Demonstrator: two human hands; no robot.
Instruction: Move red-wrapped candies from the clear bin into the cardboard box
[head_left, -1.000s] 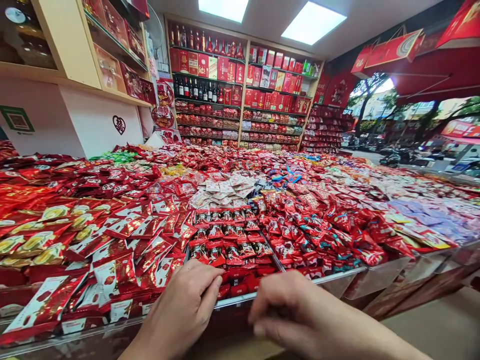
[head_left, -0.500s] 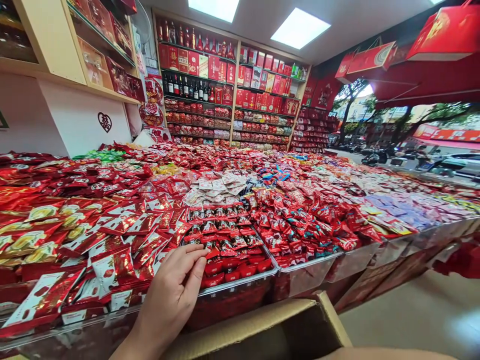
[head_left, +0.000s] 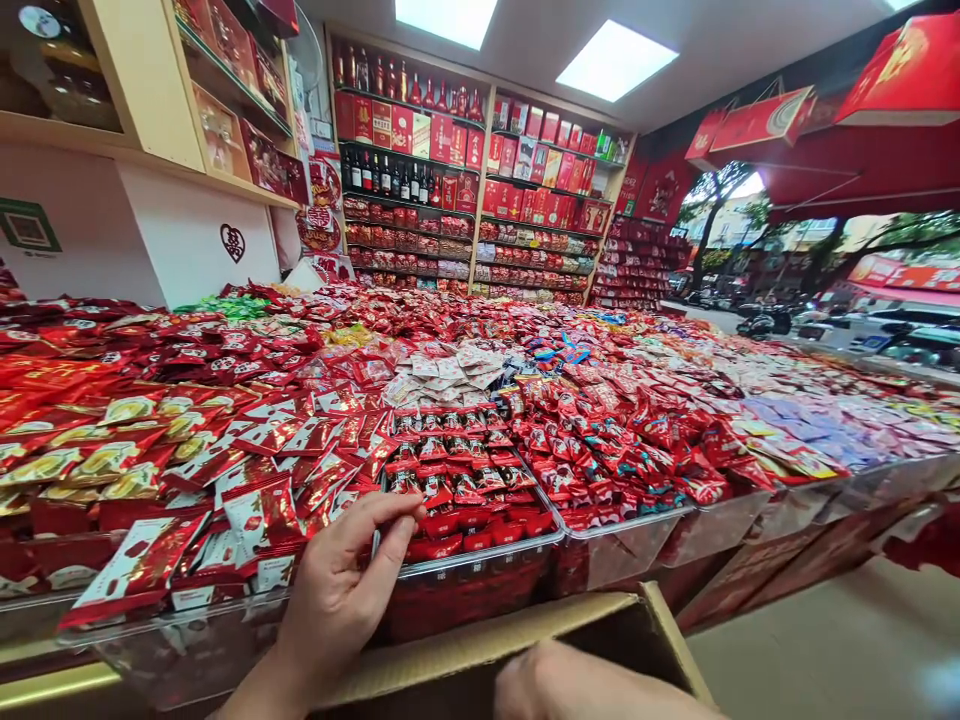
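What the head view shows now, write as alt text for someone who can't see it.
A person's left hand is at the front left corner of a clear bin of red packets, while the blurred right hand is at the mouth of a cardboard box below. More packets, mostly red, spread around the bin, with bottles and red boxes on shelves behind.

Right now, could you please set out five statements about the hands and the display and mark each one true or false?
1. The right hand is at the open brown cardboard box. True.
2. The left hand is inside that box. False: it is by the clear plastic bin of small red-and-black packets.
3. A dark-red heart-shaped cutout is on the white wall. True.
4. The pale purple packets lie left of the bin. False: they lie to its right.
5. Dark glass bottles stand on the wooden back shelving. True.
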